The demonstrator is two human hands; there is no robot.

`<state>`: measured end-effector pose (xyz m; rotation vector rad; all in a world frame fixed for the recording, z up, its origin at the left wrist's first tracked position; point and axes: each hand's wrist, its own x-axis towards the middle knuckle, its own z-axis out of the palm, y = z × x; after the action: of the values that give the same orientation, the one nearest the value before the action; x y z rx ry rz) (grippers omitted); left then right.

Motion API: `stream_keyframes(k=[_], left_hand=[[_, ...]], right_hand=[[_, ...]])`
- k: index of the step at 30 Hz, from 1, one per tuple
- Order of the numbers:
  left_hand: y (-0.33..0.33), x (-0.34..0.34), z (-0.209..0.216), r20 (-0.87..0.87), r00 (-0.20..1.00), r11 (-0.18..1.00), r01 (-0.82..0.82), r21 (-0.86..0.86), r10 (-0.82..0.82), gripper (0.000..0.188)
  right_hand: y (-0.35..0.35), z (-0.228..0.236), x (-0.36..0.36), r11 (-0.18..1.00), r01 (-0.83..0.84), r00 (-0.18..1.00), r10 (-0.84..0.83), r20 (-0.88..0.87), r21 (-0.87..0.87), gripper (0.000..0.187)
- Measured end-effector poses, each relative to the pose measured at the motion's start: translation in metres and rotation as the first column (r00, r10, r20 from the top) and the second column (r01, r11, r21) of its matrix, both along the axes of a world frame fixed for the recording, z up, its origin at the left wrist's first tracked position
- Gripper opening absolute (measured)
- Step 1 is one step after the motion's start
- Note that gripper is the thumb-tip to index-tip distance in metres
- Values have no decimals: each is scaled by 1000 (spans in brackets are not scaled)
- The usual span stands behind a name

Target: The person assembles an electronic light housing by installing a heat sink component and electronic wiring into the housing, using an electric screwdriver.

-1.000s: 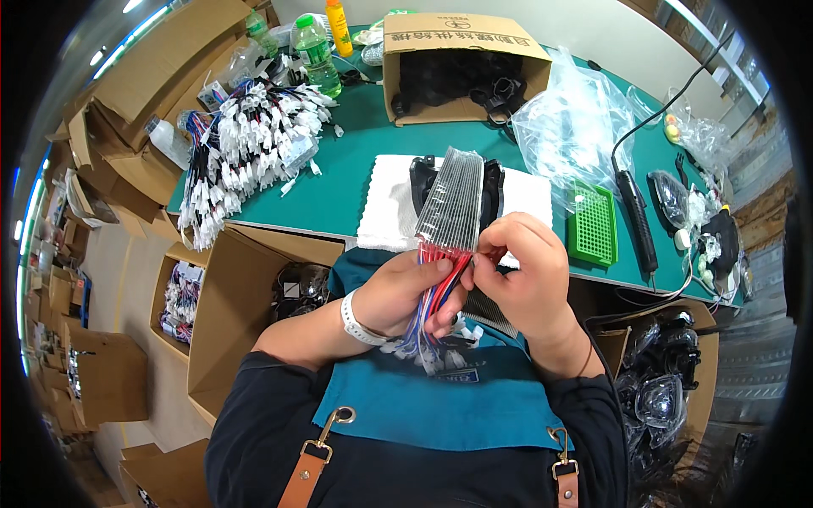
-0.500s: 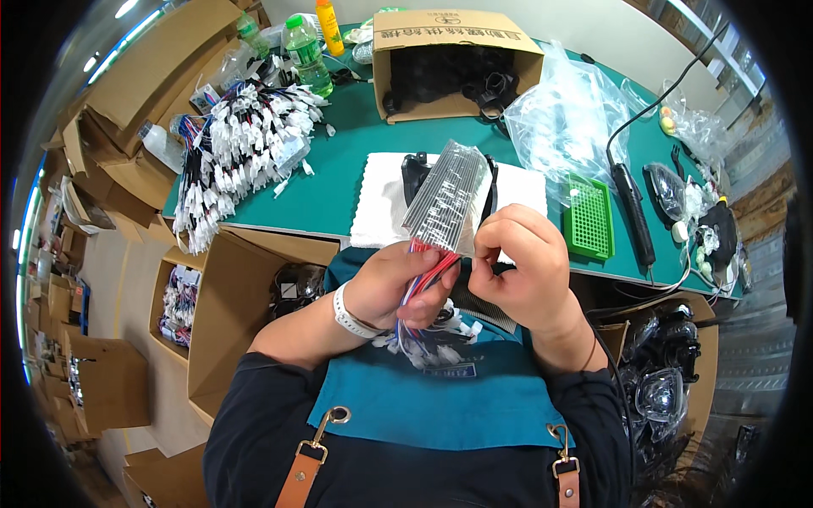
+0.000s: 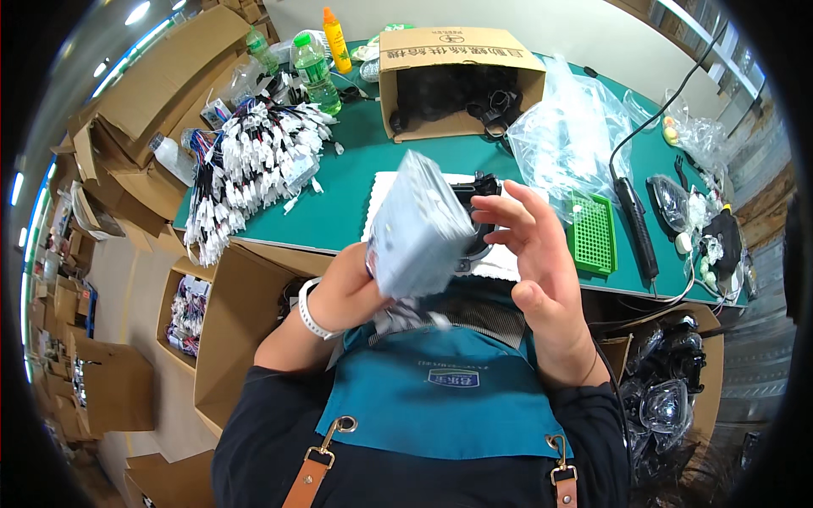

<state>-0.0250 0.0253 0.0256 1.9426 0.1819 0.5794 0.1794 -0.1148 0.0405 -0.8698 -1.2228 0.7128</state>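
Note:
My left hand (image 3: pixel 345 288) is closed round the lower end of a plastic-wrapped wire bundle (image 3: pixel 419 233). The pack is pale and smeared by motion, tilted up over the table's front edge. Loose wire ends (image 3: pixel 406 317) hang below my fingers. To the right of the pack, my right hand (image 3: pixel 542 275) is raised with its fingers apart and holds nothing. Behind the pack, a black plastic part (image 3: pixel 484 188) lies on a white cloth (image 3: pixel 381 186), both partly hidden by it.
A heap of white-plugged wire harnesses (image 3: pixel 254 173) spreads over the green table (image 3: pixel 351 152) at left. Behind stands a cardboard box (image 3: pixel 461 49) of black parts. On the right are clear bags (image 3: pixel 572 135), a green perforated tray (image 3: pixel 593 233) and a corded black tool (image 3: pixel 635 229).
The wire bundle has swung round and tipped in my left hand, its wrapped face now turned toward me. My right hand has moved off it, its curled fingers now spread.

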Motion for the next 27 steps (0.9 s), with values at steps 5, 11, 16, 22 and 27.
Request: stream_keyframes(k=[5,11,16,22,27], left_hand=[[-5,2,12,-152,970,787,-59,615,192,41],[-8,6,5,-62,946,629,-161,761,317,42],[-19,10,4,-66,966,674,-124,728,249,45],[-5,9,-1,-319,938,982,167,82,-133,69],[-18,18,-14,-120,963,897,172,-408,-239,74]], right_hand=[[-7,6,-3,996,-51,998,48,-47,-73,93],[-14,8,-3,966,-155,980,125,-153,-209,78],[-11,-1,-2,952,193,968,-145,206,-236,41],[-14,-2,1,951,119,984,-74,163,-286,42],[-12,-4,3,948,55,994,-21,111,-315,41]])
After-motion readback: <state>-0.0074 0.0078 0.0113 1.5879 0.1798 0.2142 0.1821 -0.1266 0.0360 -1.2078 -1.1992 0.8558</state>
